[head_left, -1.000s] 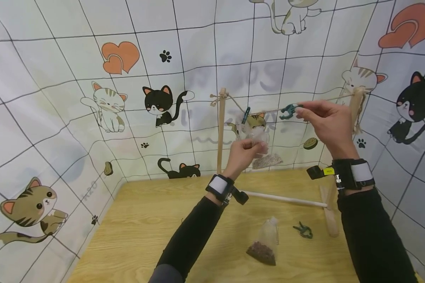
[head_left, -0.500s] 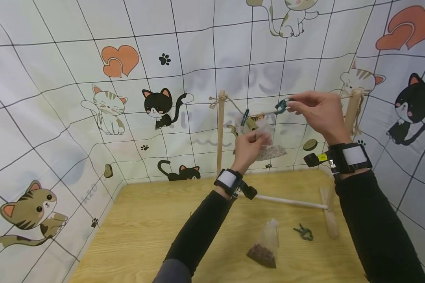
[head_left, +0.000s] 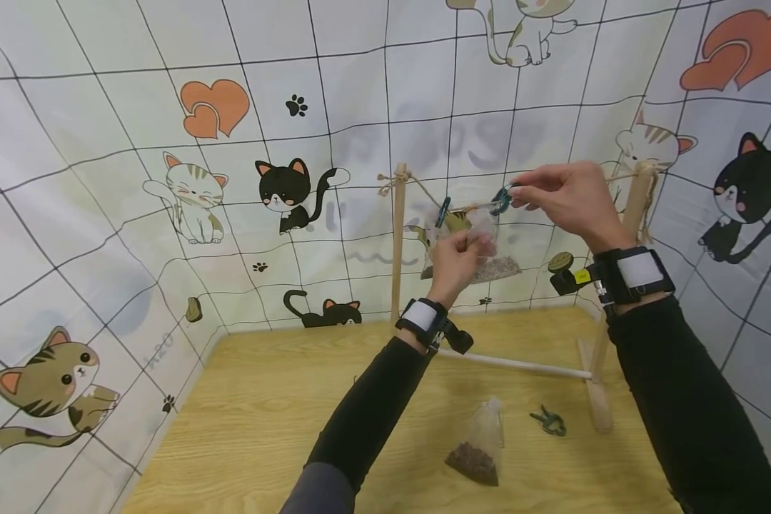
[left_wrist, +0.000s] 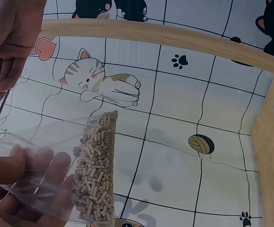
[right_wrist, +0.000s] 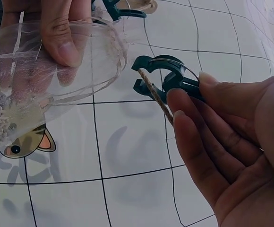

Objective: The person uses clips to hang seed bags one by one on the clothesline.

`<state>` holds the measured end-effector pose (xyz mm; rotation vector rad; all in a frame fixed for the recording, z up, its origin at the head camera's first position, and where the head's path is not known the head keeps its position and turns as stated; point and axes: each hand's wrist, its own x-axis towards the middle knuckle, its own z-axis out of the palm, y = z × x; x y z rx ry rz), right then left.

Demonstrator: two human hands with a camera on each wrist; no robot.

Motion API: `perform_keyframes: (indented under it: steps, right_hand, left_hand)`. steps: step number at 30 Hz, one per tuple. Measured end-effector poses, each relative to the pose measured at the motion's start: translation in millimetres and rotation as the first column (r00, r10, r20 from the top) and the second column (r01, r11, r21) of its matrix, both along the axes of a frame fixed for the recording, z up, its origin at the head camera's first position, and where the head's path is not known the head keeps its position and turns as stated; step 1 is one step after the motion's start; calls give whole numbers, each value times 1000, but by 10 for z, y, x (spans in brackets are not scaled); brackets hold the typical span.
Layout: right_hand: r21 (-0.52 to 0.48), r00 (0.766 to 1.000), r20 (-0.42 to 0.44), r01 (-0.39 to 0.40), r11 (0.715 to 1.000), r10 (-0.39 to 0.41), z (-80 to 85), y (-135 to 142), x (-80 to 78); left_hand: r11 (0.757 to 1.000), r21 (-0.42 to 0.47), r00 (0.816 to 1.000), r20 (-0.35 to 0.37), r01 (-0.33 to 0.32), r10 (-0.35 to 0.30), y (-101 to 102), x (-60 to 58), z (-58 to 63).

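My left hand (head_left: pixel 455 264) pinches the gathered upper part of a sheer mesh bag (left_wrist: pixel 93 175) filled with pale pellets. Between thumb and fingers, my right hand (head_left: pixel 568 200) squeezes the handles of a green spring clip (right_wrist: pixel 163 75), whose jaws stand apart at the rope (right_wrist: pixel 155 97). In the right wrist view the bag's open edge is a short way left of that clip. Another green clip (head_left: pixel 443 212) sits on the rope to the left, with a second mesh bag (head_left: pixel 427 273) of darker contents below it, mostly hidden behind my left hand.
The rope runs between two wooden posts, left (head_left: pixel 399 243) and right (head_left: pixel 636 207). A white rod (head_left: pixel 520 365) joins them low down. On the wooden table (head_left: pixel 263 400) lie a mesh bag (head_left: pixel 475 457) of brown bits and a green clip (head_left: pixel 550 421). A cat-printed cloth stands behind.
My right hand has moved left along the rope with the clip, towards the bag. My left hand has shifted right and slightly up with the pellet bag, so the hands are closer together.
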<state>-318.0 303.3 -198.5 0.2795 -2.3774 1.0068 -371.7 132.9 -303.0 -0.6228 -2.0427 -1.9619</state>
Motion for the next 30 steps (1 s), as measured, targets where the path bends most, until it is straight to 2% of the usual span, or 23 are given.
perform_keyframes:
  steps: [5, 9, 16, 30]
  right_hand:
    - [51, 1000, 28, -12, 999, 11, 40, -4, -16]
    - [54, 998, 66, -21, 998, 17, 47, -13, -16]
    - [38, 992, 119, -40, 998, 35, 33, -35, -38]
    - [146, 998, 66, -14, 989, 4, -46, -102, -72]
  left_hand:
    - [1000, 6, 1000, 19, -14, 14, 23, -20, 36]
    - [1000, -6, 999, 30, -21, 21, 34, -25, 58]
    - [1000, -4, 999, 27, 17, -16, 43, -39, 90]
    - [999, -13, 998, 40, 40, -39, 37, -75, 72]
